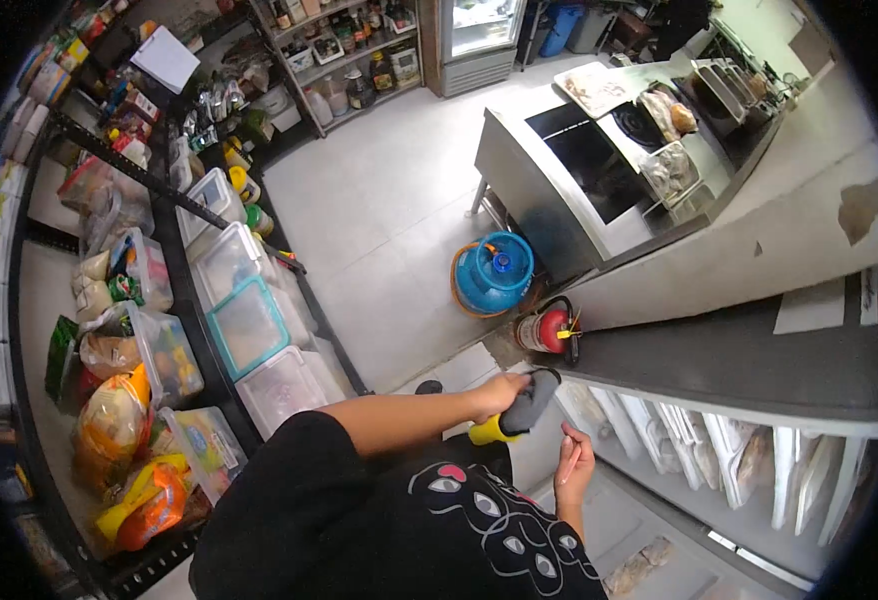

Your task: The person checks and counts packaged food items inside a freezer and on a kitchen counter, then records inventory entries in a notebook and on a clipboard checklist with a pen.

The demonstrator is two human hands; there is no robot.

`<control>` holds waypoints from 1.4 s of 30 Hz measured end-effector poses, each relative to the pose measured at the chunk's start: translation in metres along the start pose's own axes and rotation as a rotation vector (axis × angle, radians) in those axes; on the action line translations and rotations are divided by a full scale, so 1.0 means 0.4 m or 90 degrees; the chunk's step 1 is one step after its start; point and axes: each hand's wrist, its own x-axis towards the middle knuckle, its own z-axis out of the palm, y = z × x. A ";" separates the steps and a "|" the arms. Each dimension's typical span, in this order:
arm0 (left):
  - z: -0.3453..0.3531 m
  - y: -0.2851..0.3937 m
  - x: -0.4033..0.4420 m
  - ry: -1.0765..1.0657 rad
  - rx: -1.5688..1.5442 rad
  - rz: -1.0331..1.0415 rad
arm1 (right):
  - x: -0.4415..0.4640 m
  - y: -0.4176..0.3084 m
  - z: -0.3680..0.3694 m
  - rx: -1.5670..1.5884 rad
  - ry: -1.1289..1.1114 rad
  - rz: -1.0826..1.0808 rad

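My left hand (500, 396) reaches across in front of my shirt, its fingers closed around a grey and yellow glove (531, 402). The dark grey part points away to the right; the yellow part hangs below my hand. Just to the right, my right hand (573, 462) is raised, fingers pointing up and apart from the glove, with nothing visible in it. Behind the glove stands a red fire extinguisher (547, 330) with a black hose. Below my right hand, a wrapped package (639, 566) lies on a pale surface.
On the left, a black shelf rack holds bagged food (109, 430) and lidded plastic boxes (249, 325). A blue gas cylinder (496, 272) stands on the floor by a steel counter (539, 190). Several white upright packs (724, 450) line the right, under a dark ledge (739, 355).
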 end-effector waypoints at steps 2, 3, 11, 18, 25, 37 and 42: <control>-0.066 -0.028 0.062 0.092 0.037 0.086 | 0.046 0.005 0.013 -0.004 -0.012 0.026; -0.095 -0.018 0.074 0.105 0.029 0.096 | 0.071 0.003 0.025 0.012 -0.031 0.038; -0.278 0.254 0.110 0.331 0.400 0.249 | 0.389 -0.051 0.144 0.122 -0.310 0.139; -0.257 0.480 0.114 -0.116 0.342 0.387 | 0.595 -0.097 0.274 0.661 -0.445 0.386; -0.352 0.605 0.244 0.007 0.971 0.525 | 0.735 -0.132 0.455 0.166 -0.301 -0.155; -1.002 0.730 0.453 -0.158 0.928 0.494 | 0.984 -0.221 1.099 -0.017 -0.221 -0.351; -1.222 0.885 0.564 0.025 0.879 0.510 | 1.128 -0.304 1.239 -0.014 -0.157 -0.450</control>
